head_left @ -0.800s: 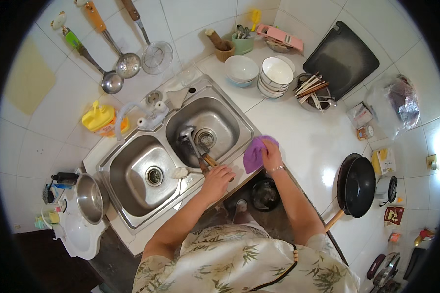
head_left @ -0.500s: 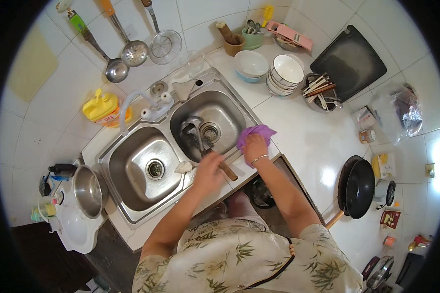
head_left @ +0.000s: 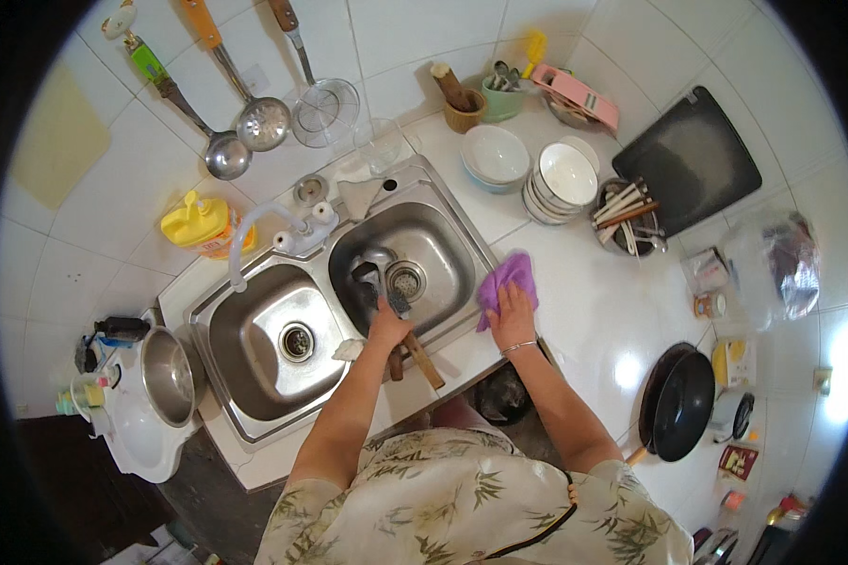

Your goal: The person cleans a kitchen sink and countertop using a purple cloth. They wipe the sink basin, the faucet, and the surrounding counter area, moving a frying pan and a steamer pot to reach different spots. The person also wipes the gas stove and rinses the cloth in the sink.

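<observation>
My left hand point(head_left: 389, 326) is closed around the shafts of long kitchen utensils at the front of the right sink basin point(head_left: 448, 231). Their metal heads, one a ladle point(head_left: 379, 256), rest inside the basin, and a wooden handle point(head_left: 424, 363) sticks out past its front rim. How many the fingers hold is hidden. On the white counter just right of the sink, my right hand point(head_left: 512, 317) lies with fingers stretched out on a crumpled purple cloth point(head_left: 521, 269).
A white faucet point(head_left: 283, 231) stands behind the left basin point(head_left: 245, 367). Stacked bowls point(head_left: 565, 177), a pot of chopsticks point(head_left: 627, 217) and a black board point(head_left: 697, 160) are at the back right. A black wok point(head_left: 683, 405) sits farther right, and a steel bowl point(head_left: 171, 377) at far left.
My left hand has gone from above the handles to closing on the utensils. The purple cloth and my right hand have shifted right, off the sink rim; the fingers are now flatter.
</observation>
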`<state>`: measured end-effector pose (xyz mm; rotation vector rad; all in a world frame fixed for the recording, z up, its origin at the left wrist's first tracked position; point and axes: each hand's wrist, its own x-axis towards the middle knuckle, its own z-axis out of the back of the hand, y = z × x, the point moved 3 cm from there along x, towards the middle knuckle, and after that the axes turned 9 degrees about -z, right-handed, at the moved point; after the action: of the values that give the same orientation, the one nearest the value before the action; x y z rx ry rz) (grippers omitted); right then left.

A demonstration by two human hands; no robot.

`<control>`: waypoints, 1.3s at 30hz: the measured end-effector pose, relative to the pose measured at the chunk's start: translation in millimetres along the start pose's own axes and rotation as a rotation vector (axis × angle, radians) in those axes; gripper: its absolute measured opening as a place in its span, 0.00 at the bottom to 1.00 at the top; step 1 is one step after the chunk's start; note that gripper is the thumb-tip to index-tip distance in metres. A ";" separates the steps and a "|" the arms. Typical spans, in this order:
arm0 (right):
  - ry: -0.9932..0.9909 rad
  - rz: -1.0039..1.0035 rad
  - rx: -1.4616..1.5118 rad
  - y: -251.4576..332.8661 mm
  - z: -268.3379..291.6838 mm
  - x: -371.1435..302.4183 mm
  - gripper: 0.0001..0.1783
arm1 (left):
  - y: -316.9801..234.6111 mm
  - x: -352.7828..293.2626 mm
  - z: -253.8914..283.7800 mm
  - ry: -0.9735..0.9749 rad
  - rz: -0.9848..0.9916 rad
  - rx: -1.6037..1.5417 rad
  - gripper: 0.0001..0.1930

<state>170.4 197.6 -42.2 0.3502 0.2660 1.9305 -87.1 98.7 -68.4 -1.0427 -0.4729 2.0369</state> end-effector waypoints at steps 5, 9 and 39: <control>0.144 0.087 -0.086 15.1 -22.4 57.0 0.36 | 23.1 5.4 4.2 -0.076 -0.008 -0.138 0.49; 0.135 0.206 -0.108 44.9 -42.9 122.8 0.33 | 16.8 -11.4 31.5 -0.116 -0.036 -0.327 0.42; 0.677 0.670 0.781 271.5 -151.8 109.1 0.16 | 55.6 -228.6 155.2 -0.313 0.092 -1.090 0.40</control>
<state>-157.4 194.5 -77.0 0.2892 1.5295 2.4913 -157.1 -111.0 106.4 -1.3275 -1.8545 1.9952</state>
